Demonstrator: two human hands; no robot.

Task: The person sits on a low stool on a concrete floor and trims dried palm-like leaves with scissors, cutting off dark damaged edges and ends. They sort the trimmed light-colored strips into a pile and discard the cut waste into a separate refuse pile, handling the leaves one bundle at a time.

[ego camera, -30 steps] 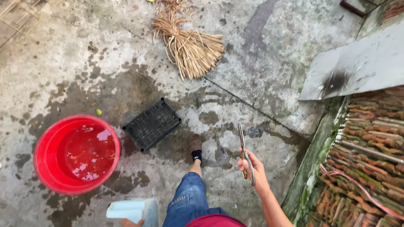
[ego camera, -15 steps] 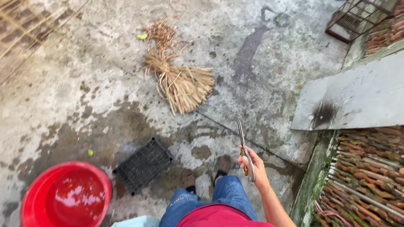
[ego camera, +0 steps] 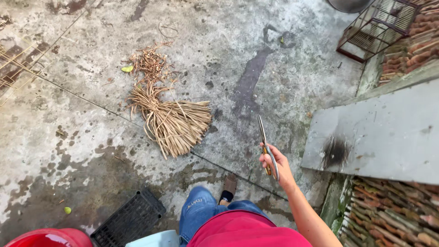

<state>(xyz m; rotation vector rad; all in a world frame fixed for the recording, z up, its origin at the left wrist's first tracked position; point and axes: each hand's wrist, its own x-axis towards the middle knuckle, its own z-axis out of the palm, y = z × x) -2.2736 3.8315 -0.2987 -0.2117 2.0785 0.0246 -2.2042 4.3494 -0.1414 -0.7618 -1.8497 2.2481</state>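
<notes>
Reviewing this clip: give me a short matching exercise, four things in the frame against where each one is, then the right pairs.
Things:
1. shears
2. bundle of dry straw
3. black crate
4. wire cage

Places:
A. top right corner
B. bottom edge, beside the red tub
C. in the right hand
D. on the concrete, left of centre

Pairs: 1-C, 2-D, 3-B, 4-A

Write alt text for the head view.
The right hand holds long metal scissors, blades pointing away, over a wet concrete floor. A bundle of dried straw lies ahead; a black plastic crate and red basin sit near the feet.
</notes>
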